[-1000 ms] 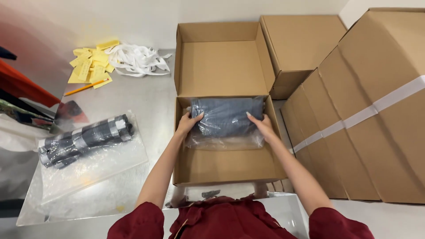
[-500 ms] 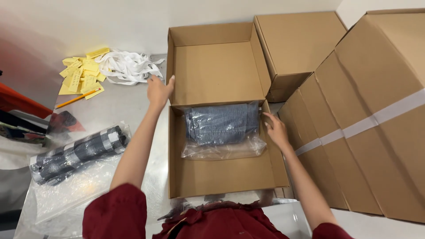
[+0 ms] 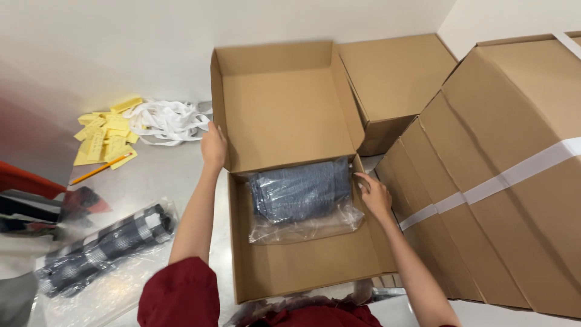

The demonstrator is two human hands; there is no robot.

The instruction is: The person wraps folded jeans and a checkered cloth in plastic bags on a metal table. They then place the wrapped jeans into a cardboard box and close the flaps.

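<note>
Since a second ago both my hands had left the bagged grey garment (image 3: 301, 192); it lay at the far end of the open cardboard box (image 3: 302, 275). My left hand (image 3: 213, 147) had gone up to the left edge of the raised lid (image 3: 281, 103), fingers curled on it. My right hand (image 3: 373, 195) rested loosely open on the box's right wall, just beside the bag, gripping nothing.

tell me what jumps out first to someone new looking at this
An open cardboard box sits at centre, with a grey folded garment in a clear bag at its far end. The left hand grips the raised lid's edge; the right hand rests by the bag. Big taped cartons crowd the right.
</note>
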